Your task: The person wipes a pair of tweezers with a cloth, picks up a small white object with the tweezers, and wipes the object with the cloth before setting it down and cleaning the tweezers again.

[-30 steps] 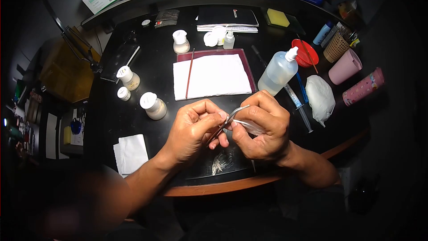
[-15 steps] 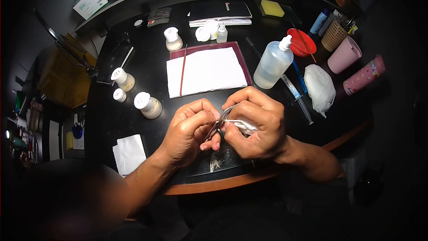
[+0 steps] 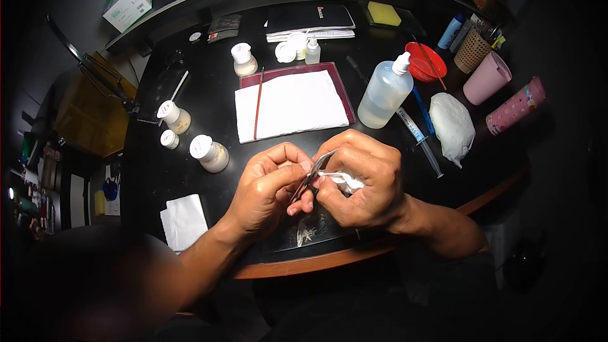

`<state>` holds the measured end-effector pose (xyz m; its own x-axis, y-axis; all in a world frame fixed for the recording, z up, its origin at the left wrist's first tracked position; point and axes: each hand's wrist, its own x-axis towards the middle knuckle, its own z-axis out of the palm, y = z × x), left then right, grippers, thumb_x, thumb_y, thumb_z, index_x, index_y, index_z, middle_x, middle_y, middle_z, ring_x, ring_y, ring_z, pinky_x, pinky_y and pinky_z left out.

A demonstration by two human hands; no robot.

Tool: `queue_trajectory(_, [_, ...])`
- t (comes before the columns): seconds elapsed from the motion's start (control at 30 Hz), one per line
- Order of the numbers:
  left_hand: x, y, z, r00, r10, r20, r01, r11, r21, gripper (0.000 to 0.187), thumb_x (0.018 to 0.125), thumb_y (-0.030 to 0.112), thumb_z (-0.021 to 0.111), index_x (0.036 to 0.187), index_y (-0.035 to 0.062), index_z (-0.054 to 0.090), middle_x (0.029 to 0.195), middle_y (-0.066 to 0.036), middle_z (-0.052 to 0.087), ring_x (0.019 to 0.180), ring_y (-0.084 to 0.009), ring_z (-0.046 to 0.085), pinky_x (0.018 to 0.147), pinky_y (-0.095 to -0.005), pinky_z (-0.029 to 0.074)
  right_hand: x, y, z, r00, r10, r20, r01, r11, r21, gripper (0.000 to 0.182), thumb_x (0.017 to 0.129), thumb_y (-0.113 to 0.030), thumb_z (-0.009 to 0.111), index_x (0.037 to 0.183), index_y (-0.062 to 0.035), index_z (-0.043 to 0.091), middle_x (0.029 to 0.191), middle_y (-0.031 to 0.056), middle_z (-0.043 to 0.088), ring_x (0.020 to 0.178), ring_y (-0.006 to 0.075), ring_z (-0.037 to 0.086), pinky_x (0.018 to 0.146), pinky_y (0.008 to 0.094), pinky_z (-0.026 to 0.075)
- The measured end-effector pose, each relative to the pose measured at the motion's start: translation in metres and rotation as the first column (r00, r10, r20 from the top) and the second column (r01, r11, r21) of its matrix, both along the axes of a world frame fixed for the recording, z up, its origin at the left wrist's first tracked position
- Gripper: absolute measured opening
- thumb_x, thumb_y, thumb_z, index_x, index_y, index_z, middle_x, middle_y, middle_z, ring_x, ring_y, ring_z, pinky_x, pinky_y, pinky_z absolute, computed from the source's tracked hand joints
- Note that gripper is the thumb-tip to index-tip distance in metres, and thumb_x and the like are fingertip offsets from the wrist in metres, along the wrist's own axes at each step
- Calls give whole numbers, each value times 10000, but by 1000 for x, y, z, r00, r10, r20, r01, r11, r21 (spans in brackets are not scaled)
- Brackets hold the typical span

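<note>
My left hand (image 3: pixel 265 187) is closed, its thumb and fingers pinching a slim, dark metal tool (image 3: pixel 311 180) at the front of the desk. Its exact kind and any small piece at its tip are hidden by my fingers. My right hand (image 3: pixel 372 180) curls round a crumpled white tissue (image 3: pixel 348 182), its fingers also against the upper part of the metal tool. The two hands nearly meet. Just beyond them lies a folded white paper towel (image 3: pixel 294 104) on a maroon tray (image 3: pixel 342 92), with a thin brown brush (image 3: pixel 259 104) across its left side.
Left of my hands stand white-capped jars (image 3: pixel 209 154) and a folded tissue (image 3: pixel 185 221). A clear squeeze bottle (image 3: pixel 383 96), syringe (image 3: pixel 421 142), white bundle (image 3: pixel 451 130), red bowl (image 3: pixel 424 63) and pink cup (image 3: pixel 486 79) stand or lie right. Below my hands, the desk's brown edge (image 3: pixel 316 266).
My left thumb has straightened a little along the metal tool, and the tool has tilted slightly. Both hands keep nearly the same place. The whole view has shifted slightly.
</note>
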<state>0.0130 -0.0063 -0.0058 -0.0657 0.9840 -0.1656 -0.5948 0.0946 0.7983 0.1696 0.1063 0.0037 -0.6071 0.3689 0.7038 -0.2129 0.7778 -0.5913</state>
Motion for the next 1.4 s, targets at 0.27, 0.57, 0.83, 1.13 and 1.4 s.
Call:
queue_trajectory(0.27, [6, 0, 2, 973, 83, -215, -60, 992, 112, 119, 1000, 73, 556, 1029, -41, 580, 873, -114, 675, 673, -110, 659, 554, -201, 488, 1, 4, 1, 1000, -28, 8, 28, 999, 38, 67, 706, 0, 689, 746, 21, 639, 778, 136, 651, 633, 232, 657, 540, 316, 515])
queue_trajectory(0.57, [4, -2, 5, 969, 107, -223, -89, 992, 91, 145, 1003, 113, 572, 1001, -28, 606, 833, -94, 676, 682, -95, 649, 569, -198, 480, 0, 2, 2, 1000, -8, 16, 6, 995, 95, 62, 711, 27, 696, 763, 27, 662, 850, 158, 687, 668, 170, 681, 569, 258, 542])
queue_trajectory(0.83, [3, -3, 3, 992, 53, -115, -51, 999, 18, 162, 985, 133, 606, 987, -28, 621, 818, -100, 683, 655, -99, 649, 544, -192, 467, 2, 2, 4, 1000, 9, 3, -9, 996, 84, 48, 708, 2, 681, 729, 5, 639, 833, 128, 702, 595, 181, 685, 502, 273, 539])
queue_trajectory(1.13, [2, -3, 8, 990, 89, -112, -91, 996, -9, 175, 983, 136, 600, 973, -36, 625, 815, -106, 686, 633, -108, 650, 532, -195, 465, 0, 3, 1, 1000, 14, -25, -11, 995, 102, 82, 708, 14, 704, 784, 20, 673, 835, 134, 700, 638, 198, 705, 530, 270, 551])
queue_trajectory(1.4, [2, -2, 4, 994, 104, -28, -103, 994, 23, 159, 995, 113, 563, 971, -38, 607, 821, -113, 679, 617, -115, 630, 537, -207, 470, -1, 1, 3, 1000, -10, -18, 12, 995, 100, 103, 729, 0, 729, 821, 27, 692, 824, 133, 687, 654, 210, 702, 544, 278, 548])
